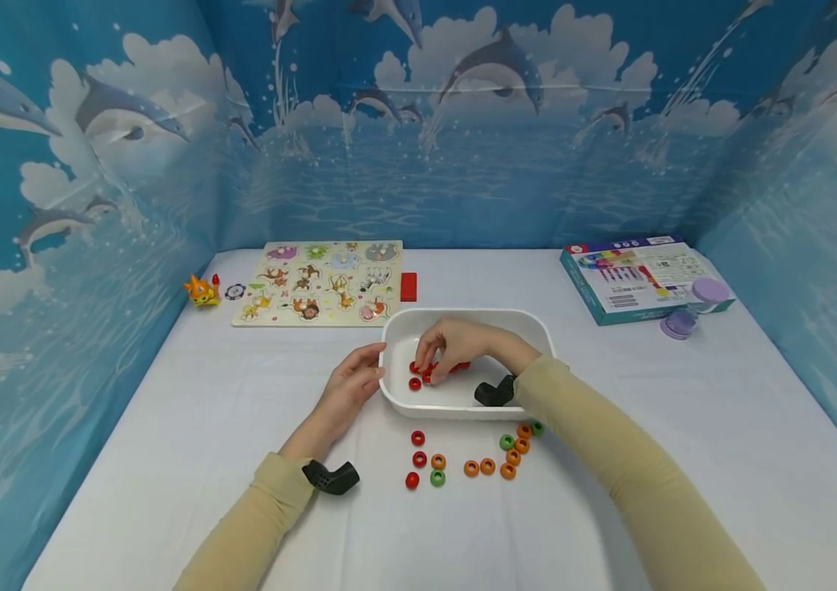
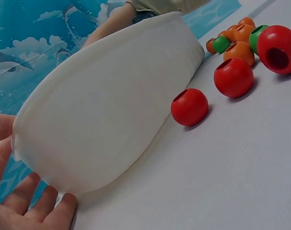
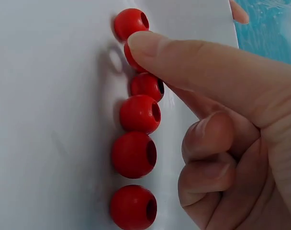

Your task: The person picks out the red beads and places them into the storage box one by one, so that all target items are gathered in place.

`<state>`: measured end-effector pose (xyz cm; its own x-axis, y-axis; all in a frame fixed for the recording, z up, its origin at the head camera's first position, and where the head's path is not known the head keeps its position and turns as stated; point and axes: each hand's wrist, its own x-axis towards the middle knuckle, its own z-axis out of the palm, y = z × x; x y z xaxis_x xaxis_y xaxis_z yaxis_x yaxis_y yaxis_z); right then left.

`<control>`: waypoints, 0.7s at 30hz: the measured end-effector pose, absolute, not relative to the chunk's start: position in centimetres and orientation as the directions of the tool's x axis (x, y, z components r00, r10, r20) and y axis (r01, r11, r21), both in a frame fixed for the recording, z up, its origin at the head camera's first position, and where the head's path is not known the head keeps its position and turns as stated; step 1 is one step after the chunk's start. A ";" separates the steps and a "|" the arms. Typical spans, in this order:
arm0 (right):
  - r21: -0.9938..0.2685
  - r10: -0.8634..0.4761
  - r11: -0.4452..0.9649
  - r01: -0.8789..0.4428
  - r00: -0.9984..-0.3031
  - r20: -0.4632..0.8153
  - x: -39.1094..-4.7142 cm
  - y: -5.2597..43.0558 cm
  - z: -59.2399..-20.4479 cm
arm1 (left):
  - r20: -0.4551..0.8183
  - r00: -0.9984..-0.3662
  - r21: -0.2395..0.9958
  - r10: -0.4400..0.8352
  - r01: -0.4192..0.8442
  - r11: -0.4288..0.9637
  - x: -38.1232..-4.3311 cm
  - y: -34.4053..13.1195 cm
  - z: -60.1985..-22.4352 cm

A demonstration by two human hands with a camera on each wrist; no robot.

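Note:
A white plastic bin (image 1: 436, 410) stands mid-table with red beads (image 1: 414, 384) inside. My right hand (image 1: 454, 341) reaches into it, and in the right wrist view the thumb and a finger pinch a red bead (image 3: 130, 58). Other red beads (image 3: 134, 155) sit in a row beside that hand, their holes turned sideways. At the bin's left end my left hand (image 1: 350, 382) touches the rim and outer wall with its fingertips; the left wrist view shows the fingers (image 2: 25, 191) extended against the wall. Part of the bin's inside is hidden by my right hand and forearm.
Before the bin lie loose red beads (image 1: 419, 459), orange beads (image 1: 487, 466) and green beads (image 1: 437, 478). Behind stand an animal puzzle board (image 1: 322, 287), a red block (image 1: 409, 287) and a toy box (image 1: 633, 279) with purple-lidded tubs (image 1: 679, 323). A small orange toy (image 1: 202, 290) sits far left.

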<state>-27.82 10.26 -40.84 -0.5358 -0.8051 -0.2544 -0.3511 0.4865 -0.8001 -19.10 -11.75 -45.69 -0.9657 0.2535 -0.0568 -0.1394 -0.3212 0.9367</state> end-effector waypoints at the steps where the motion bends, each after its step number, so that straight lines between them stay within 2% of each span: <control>1: -0.803 -0.807 0.484 -0.349 -0.534 -0.254 -27.8 10.3 -40.9 | -0.057 -0.965 0.937 0.256 -0.140 -0.320 -19.1 -11.8 -45.7; 6: -0.809 -0.801 0.484 -0.334 -0.541 -0.256 -27.9 10.5 -40.4 | -0.063 -0.960 0.939 0.272 -0.150 -0.310 -18.9 -11.8 -45.3; 12: -0.802 -0.785 0.484 -0.350 -0.579 -0.221 -27.4 11.9 -37.4 | -0.072 -0.957 0.957 0.283 -0.146 -0.251 -18.3 -11.6 -44.3; 17: -0.837 -0.823 0.381 -0.393 -0.556 -0.113 -24.7 13.8 -35.7 | -0.075 -0.958 0.953 0.276 -0.151 -0.264 -18.4 -11.6 -44.4; 21: -0.837 -0.806 0.331 -0.435 -0.592 -0.011 -21.2 14.8 -35.8 | -0.074 -0.962 0.940 0.264 -0.156 -0.304 -18.8 -11.7 -45.3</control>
<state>-21.25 14.82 -35.80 -0.5917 -0.8061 -0.0115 -0.4350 0.3312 -0.8373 -18.79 -11.67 -45.32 -0.9617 0.2637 -0.0743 -0.1560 -0.3040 0.9398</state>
